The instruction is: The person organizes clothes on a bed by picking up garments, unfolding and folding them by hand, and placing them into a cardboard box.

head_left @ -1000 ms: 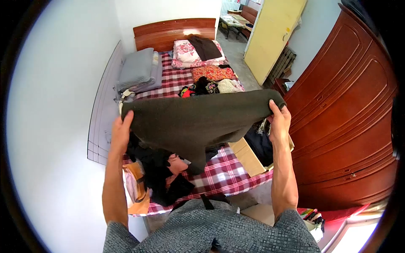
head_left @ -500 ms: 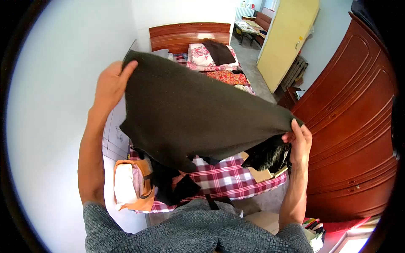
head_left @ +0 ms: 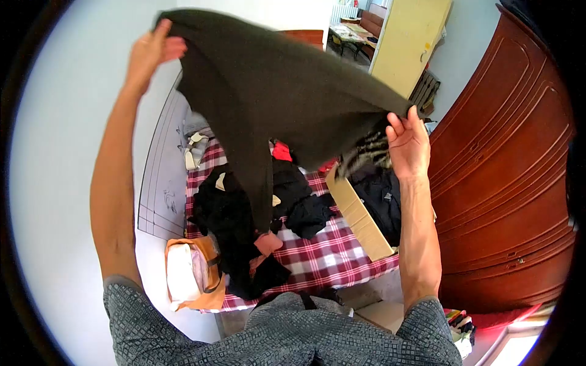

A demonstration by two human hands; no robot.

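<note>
A dark olive-brown cloth (head_left: 281, 79) hangs spread out in the air between my two raised hands. At the upper left, my left hand (head_left: 149, 53) pinches one corner of it. My right hand (head_left: 408, 143) grips the opposite corner on the right, lower down, with its palm partly showing. One long strip of the cloth dangles down over black clothes (head_left: 223, 210) on the bed. Just below the cloth's right part, something black and pale striped shows, blurred, above an open cardboard box (head_left: 361, 221) with black clothing in it.
The bed has a red and white plaid sheet (head_left: 329, 259). An orange bag (head_left: 213, 296) sits at its left edge, near the wall. Red-brown wardrobe doors (head_left: 500, 183) stand on the right, and a yellow door (head_left: 409, 43) is behind.
Both hands have risen with the cloth, which now hangs higher and partly folded. More of the bed, the black clothes and the cardboard box show beneath it.
</note>
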